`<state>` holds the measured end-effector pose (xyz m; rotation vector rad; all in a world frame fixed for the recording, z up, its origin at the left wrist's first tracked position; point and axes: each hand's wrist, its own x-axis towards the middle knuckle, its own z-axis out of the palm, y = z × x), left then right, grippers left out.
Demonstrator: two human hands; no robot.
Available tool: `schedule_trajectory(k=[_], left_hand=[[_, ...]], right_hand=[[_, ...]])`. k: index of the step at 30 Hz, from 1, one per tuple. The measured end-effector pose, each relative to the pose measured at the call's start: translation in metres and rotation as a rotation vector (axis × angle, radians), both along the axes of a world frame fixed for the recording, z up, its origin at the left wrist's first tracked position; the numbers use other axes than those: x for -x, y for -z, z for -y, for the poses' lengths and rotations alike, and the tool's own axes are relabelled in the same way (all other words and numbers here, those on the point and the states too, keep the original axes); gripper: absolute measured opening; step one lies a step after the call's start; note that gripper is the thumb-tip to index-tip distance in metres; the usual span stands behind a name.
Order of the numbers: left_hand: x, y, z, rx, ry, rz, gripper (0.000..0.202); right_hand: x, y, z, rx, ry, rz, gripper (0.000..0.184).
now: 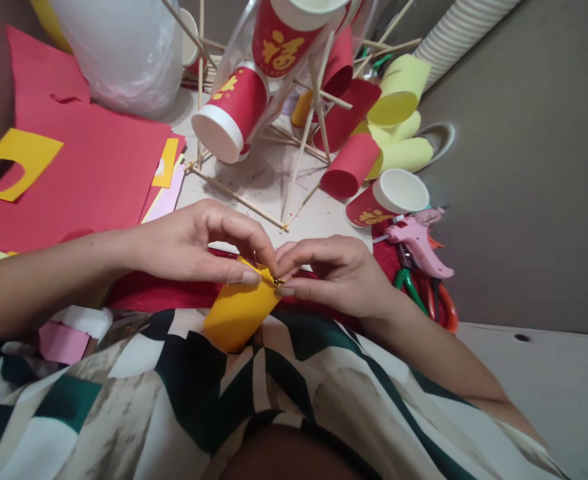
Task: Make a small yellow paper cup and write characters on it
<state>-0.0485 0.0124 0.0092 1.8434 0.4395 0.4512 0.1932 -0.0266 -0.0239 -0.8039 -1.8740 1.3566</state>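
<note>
A yellow-orange paper tube (244, 313) is tilted above my lap, close to the table's front edge. My left hand (207, 243) is closed on its upper end, thumb along the near side and fingers bent over the rim. From the other side, my right hand (337, 273) pinches a small dark thing (277, 282) at that same rim. It is too small to name. The fingertips of both hands meet there, and the fingers partly cover the tube's opening.
Red paper sheets (89, 167) lie at left with a yellow cut-out (24, 163). Joined wooden sticks (239, 197) stand ahead, near bagged red paper cups (239, 110). Rightward are red and yellow paper tubes (351, 163), a loose cup (399, 197), a pink glue gun (419, 243) and scissors (411, 290).
</note>
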Motion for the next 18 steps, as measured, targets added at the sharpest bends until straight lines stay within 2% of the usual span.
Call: schedule_trajectory(k=[6, 15, 18], left_hand=[[-0.0009, -0.0032, -0.0066, -0.154, 0.076, -0.016, 0.013], [0.0004, -0.0018, -0.0068, -0.302, 0.034, -0.013, 0.015], [0.0007, -0.003, -0.006, -0.345, 0.06, -0.035, 0.013]], right_hand=[[0.0002, -0.0009, 0.0006, 0.059, -0.006, -0.007, 0.012], [-0.0002, -0.0041, 0.0006, 0.094, 0.01, 0.004, 0.012], [-0.0004, -0.0034, 0.0009, 0.116, 0.009, 0.006, 0.012]])
